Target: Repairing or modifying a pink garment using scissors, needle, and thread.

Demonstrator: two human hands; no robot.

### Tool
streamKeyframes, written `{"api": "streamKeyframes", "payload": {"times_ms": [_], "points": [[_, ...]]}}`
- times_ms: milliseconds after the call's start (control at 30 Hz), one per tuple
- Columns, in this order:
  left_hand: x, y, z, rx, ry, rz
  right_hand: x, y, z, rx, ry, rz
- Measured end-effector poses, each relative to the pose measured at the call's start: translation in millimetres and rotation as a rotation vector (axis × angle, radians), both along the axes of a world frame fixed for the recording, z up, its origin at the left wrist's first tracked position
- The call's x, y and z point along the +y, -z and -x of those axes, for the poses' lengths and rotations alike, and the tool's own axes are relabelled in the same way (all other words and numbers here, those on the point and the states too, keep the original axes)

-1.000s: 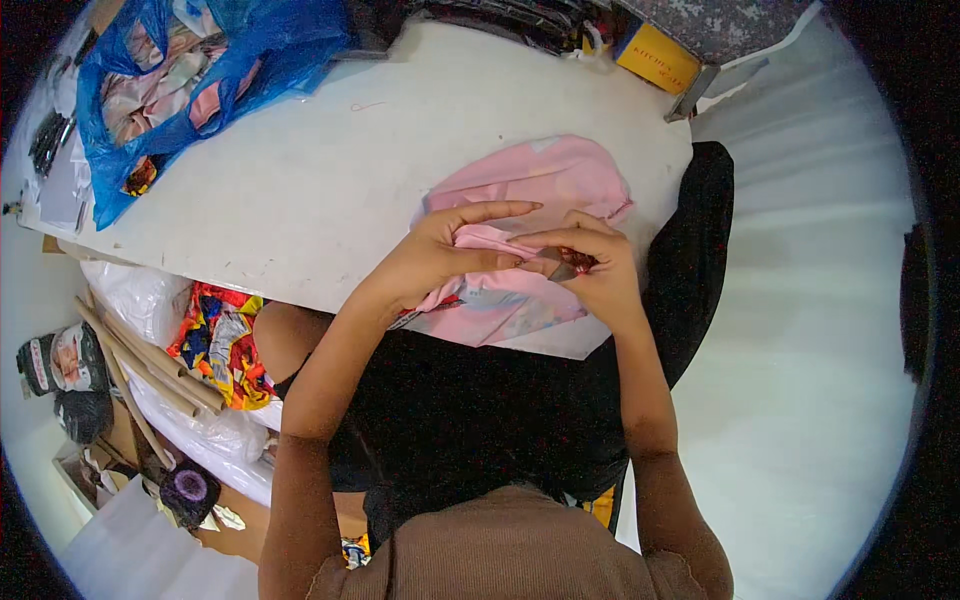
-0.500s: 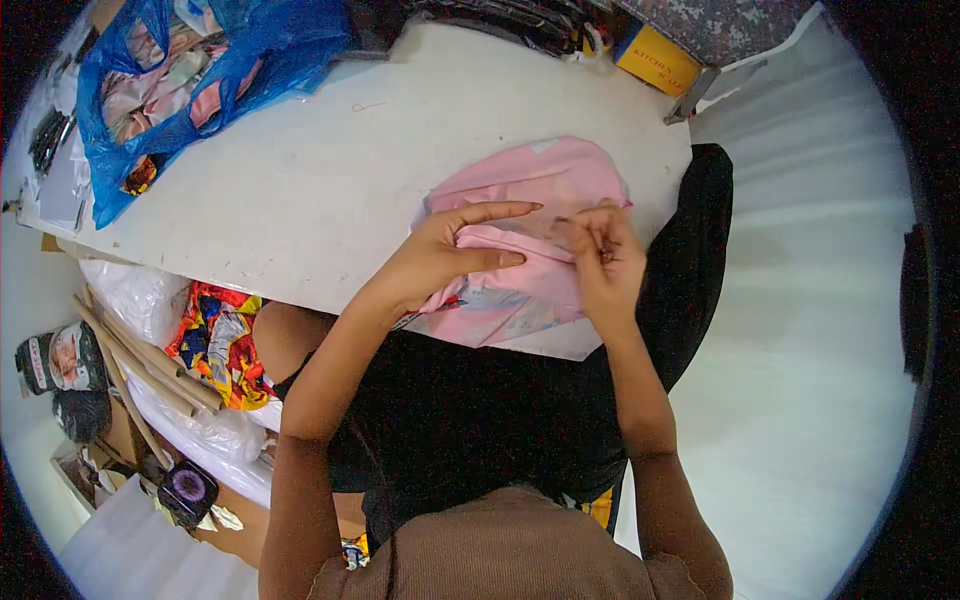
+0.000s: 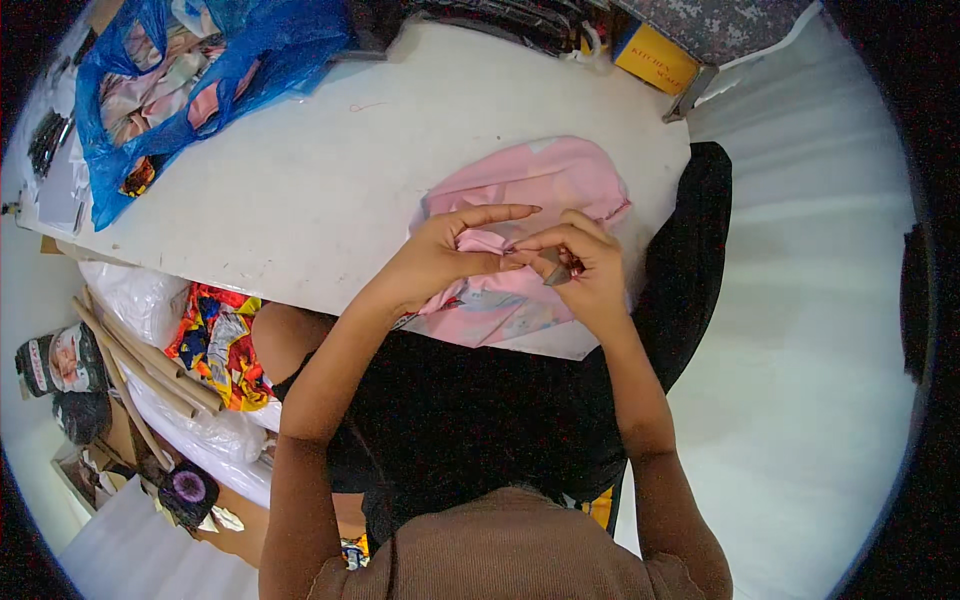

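Note:
A pink cloth (image 3: 535,165) with a pale grey-blue pattern along its near part lies bunched at the table's front edge. My left hand (image 3: 440,255) grips a fold of it, the thumb below and the index finger stretched out above. Right beside that thumb, my right hand (image 3: 590,265) is closed in a pinch at the fold. Whatever its fingertips hold is too small to make out. A small greyish patch shows by the right fingers, its nature unclear.
On the white table (image 3: 300,190), a blue plastic bag (image 3: 290,50) full of pink and pale cloth sits at the far left. A yellow and blue box (image 3: 655,60) stands far right. Cardboard tubes (image 3: 145,360) and clear plastic wrap (image 3: 215,435) lie below on the left.
My right hand has moved left and slightly down, from the cloth's right side to the fold at my left thumb. The left hand stays where it was.

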State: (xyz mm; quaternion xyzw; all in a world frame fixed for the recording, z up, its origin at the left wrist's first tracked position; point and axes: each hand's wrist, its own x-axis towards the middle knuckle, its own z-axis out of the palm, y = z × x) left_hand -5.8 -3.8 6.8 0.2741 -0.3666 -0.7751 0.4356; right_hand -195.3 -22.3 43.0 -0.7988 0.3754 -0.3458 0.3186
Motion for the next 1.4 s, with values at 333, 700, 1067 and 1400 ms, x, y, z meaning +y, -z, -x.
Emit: {"api": "streamKeyframes", "payload": {"times_ms": [333, 700, 1067, 1400], "points": [[-0.6, -0.7, 2.2, -0.123, -0.03, 0.089, -11.6, 6.8, 16.2, -0.265, 0.225, -0.148], [1.4, -2.1, 2.2, -0.029, -0.031, 0.064, -0.9, 2.2, 0.3, 0.035, -0.02, 0.046], [1.1, -2.5, 3.9, -0.148, -0.06, 0.141, -12.9, 11.6, 23.2, -0.093, 0.189, 0.137], [-1.6, -8.8, -9.1, -0.12, -0.138, 0.082, -14.9, -8.9, 30.3, 0.002, -0.026, -0.388]]}}
